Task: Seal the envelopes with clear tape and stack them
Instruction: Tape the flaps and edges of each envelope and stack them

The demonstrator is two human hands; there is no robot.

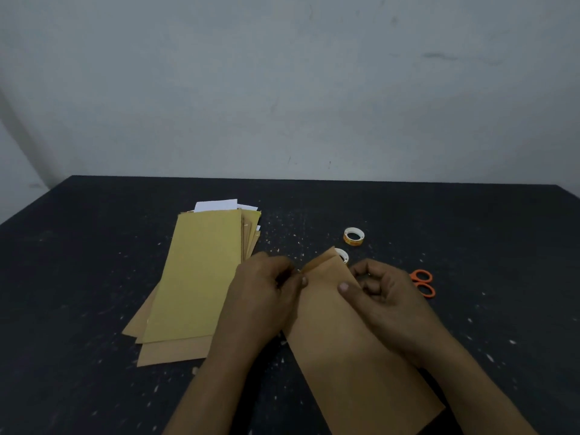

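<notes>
Left hand (266,290), right hand (389,299) pinch one envelope (345,346); two tape rolls (354,236); stack (194,277), maybe six.

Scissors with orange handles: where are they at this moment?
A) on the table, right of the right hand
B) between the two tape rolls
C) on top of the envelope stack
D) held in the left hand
A: the scissors lie on the table just right of the right hand, which, with the left hand, holds the brown envelope.
</notes>
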